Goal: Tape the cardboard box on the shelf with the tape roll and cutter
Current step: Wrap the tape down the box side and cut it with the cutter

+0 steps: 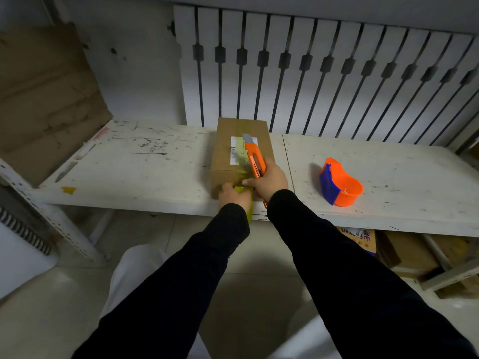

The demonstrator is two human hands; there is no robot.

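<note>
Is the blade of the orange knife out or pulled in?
Out: a grey blade tip sticks out of the knife over the box.

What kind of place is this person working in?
Probably a stockroom or packing area. A scuffed white metal shelf serves as the workbench, a labelled brown cardboard box is being taped on it, and more cardboard cartons sit underneath.
</note>
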